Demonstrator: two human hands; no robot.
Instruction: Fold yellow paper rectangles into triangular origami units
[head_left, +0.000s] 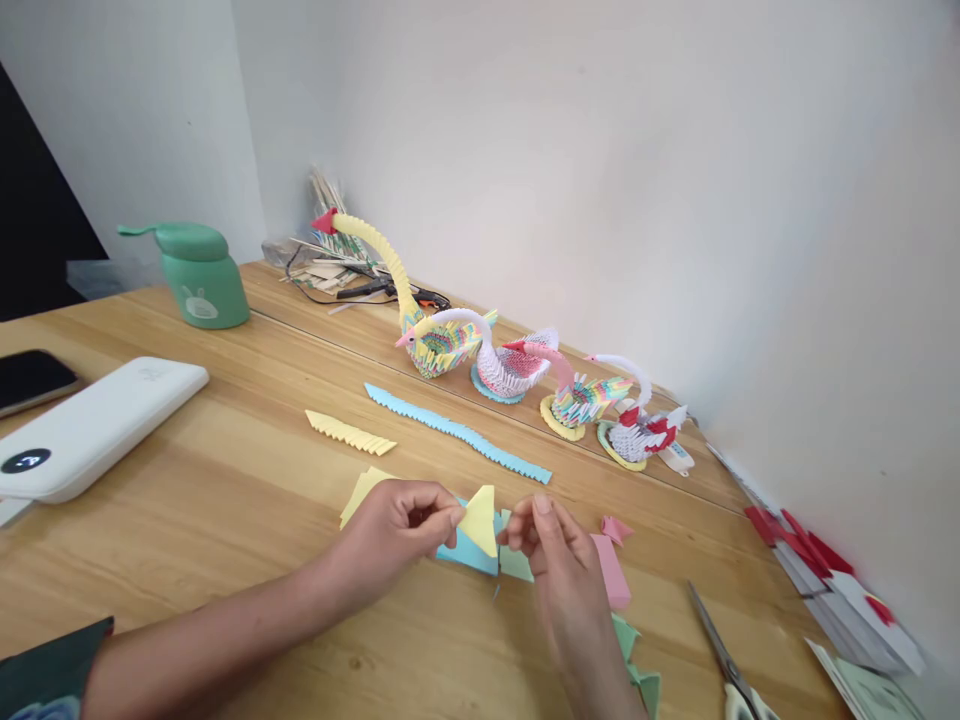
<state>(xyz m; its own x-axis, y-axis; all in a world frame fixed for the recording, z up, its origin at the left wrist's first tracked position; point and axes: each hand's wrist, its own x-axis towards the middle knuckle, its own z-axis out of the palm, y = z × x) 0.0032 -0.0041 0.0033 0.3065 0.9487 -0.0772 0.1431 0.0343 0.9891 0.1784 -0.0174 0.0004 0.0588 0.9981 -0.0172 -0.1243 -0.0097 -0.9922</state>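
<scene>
While the wooden table carries four ridged, curve-necked paper swans, apparently finished, the long blue strip and shorter yellow strip, both pleated, look assembled; flat pink paper seems left to fold. Thin, triangular yellow piece, probably part-folded, sits above the blue paper in the pinching grip of the left hand; right hand curls just beside, can't tell if holding anything.

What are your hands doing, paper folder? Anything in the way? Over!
Left hand pinching folded yellow paper piece. Right hand close beside it, contact unclear. Scissors off to the right, not in the way.
</scene>
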